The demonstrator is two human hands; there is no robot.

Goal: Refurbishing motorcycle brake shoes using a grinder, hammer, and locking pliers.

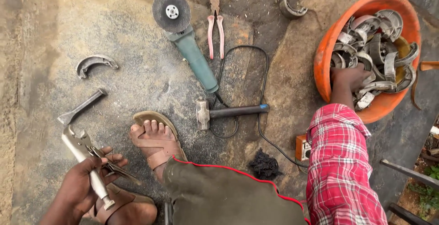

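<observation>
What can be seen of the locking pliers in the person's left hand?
The locking pliers are bare silvery metal, worn and dusty. The left hand grips the handles, which end in an adjusting screw pointing down toward the camera. The jaws point up and left over the gritty stone ground, with nothing visible between them; whether they are fully closed is unclear. A thin dark release lever juts out to the right past the fingers. The tool touches only the hand.

Grinder [187,42] left of pliers [215,21], hammer [228,112] below; basin [327,56] w/ shoes far right.

Red-white plaid sleeve [340,161] on right arm; olive trousers [228,197], red piping; brown leather sandals [157,149].
</observation>
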